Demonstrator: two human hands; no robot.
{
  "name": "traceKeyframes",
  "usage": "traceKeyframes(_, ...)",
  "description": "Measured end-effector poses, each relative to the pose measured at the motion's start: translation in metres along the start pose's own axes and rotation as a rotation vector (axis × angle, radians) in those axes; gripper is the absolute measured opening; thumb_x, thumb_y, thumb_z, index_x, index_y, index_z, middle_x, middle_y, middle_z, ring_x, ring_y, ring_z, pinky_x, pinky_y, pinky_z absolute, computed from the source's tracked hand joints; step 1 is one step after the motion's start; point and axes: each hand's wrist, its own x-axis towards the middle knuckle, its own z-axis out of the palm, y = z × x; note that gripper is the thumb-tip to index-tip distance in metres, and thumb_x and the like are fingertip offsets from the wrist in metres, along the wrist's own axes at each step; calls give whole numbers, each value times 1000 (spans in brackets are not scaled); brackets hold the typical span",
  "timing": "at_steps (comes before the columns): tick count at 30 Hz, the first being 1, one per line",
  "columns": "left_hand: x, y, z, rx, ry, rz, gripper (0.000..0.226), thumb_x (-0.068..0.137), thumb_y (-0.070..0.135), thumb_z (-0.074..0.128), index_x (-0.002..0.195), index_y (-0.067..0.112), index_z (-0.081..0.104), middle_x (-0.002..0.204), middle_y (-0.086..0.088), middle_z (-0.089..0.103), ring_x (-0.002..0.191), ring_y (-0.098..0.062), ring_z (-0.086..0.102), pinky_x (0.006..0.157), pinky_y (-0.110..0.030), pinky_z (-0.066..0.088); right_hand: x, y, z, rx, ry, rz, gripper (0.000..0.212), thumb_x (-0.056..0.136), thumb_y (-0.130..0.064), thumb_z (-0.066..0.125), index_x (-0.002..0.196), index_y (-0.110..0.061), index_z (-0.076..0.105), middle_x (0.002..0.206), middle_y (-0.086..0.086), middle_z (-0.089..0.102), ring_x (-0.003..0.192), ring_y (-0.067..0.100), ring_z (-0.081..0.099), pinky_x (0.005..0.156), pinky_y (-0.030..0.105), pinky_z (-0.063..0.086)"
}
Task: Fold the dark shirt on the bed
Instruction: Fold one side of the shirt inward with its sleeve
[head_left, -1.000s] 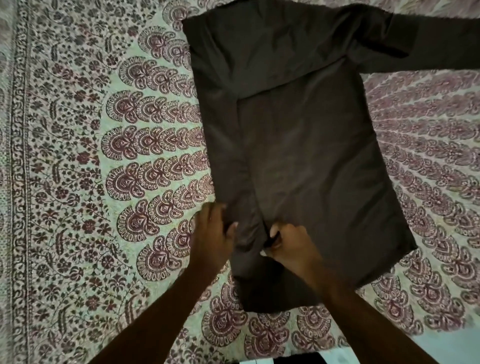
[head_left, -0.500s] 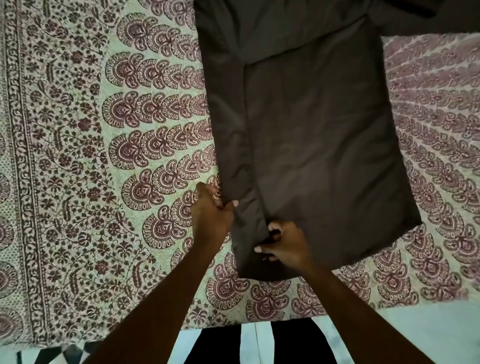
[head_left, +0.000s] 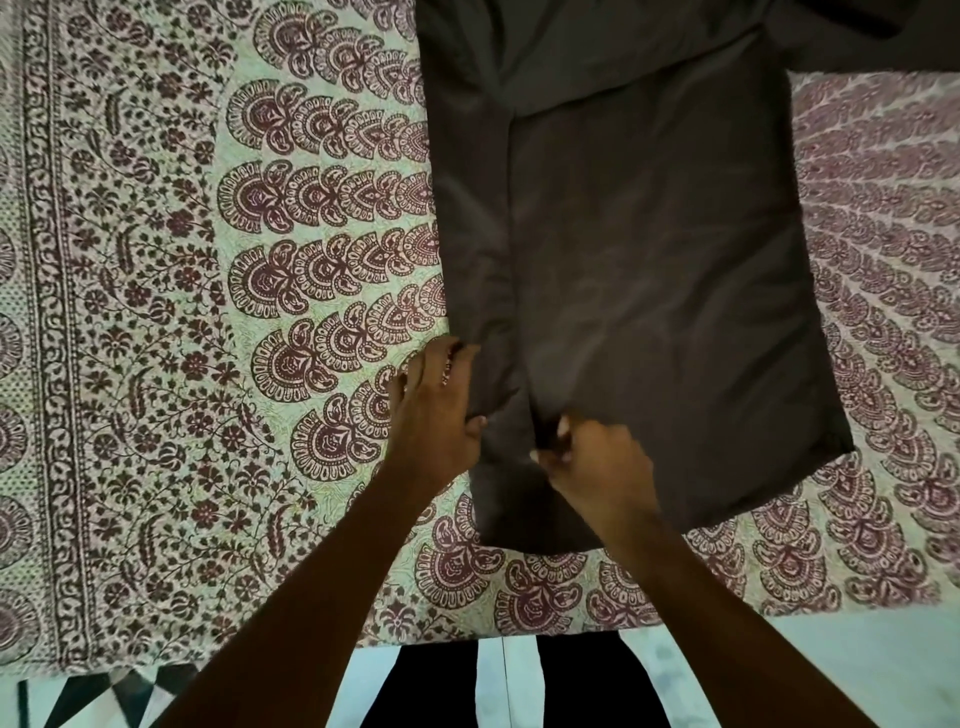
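The dark shirt lies flat on the bed, its left side folded inward as a long strip and one sleeve stretched to the upper right. My left hand sits at the strip's outer left edge near the hem, thumb pinching the cloth. My right hand has its fingers curled around the strip's inner edge, close to the hem. The shirt's collar end runs out of view at the top.
A patterned maroon-and-cream bedspread covers the bed. Its near edge runs along the bottom, with pale floor tiles and my dark trousers below it.
The view has shifted toward the bed's near edge, so the shirt sits higher in frame. Both hands stay at the folded strip near the hem, the left one moved slightly up its outer edge.
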Motion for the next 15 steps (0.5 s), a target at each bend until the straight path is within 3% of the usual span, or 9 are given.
traceKeyframes(3,-1,-14,5,179,-231,135,124,70,67,77,162,30,3,170,9,-14,158,-24,-2,117,-67,19,24,-7,-9,84,273,-312,21,89,-20,68,109,-17,62,111,10,59,102,37,61,75,39,55)
traceKeyframes(6,-16,-20,12,240,-311,154,137,66,76,72,161,31,-16,165,9,-34,157,-27,-20,118,-70,4,72,-12,-5,-86,407,-592,40,77,-6,76,116,-11,68,123,12,61,112,38,59,83,48,57)
traceKeyframes(11,-32,-21,20,238,-295,139,146,60,72,78,159,32,-21,165,8,-35,155,-29,-24,118,-71,0,145,-23,-20,-442,286,-1017,44,93,-41,61,134,-24,62,154,7,48,139,31,46,98,53,40)
traceKeyframes(13,-33,-21,22,213,-262,128,147,58,73,79,159,33,-20,166,9,-33,156,-29,-23,118,-69,-1,170,-25,-38,-525,244,-1028,48,98,-54,49,143,-36,53,162,3,36,146,28,37,104,57,33)
traceKeyframes(15,-32,-21,22,226,-258,136,147,56,76,76,160,34,-19,167,9,-31,156,-29,-20,119,-68,0,189,-32,-58,-542,276,-916,54,99,-62,40,149,-42,42,167,3,25,150,30,28,107,60,30)
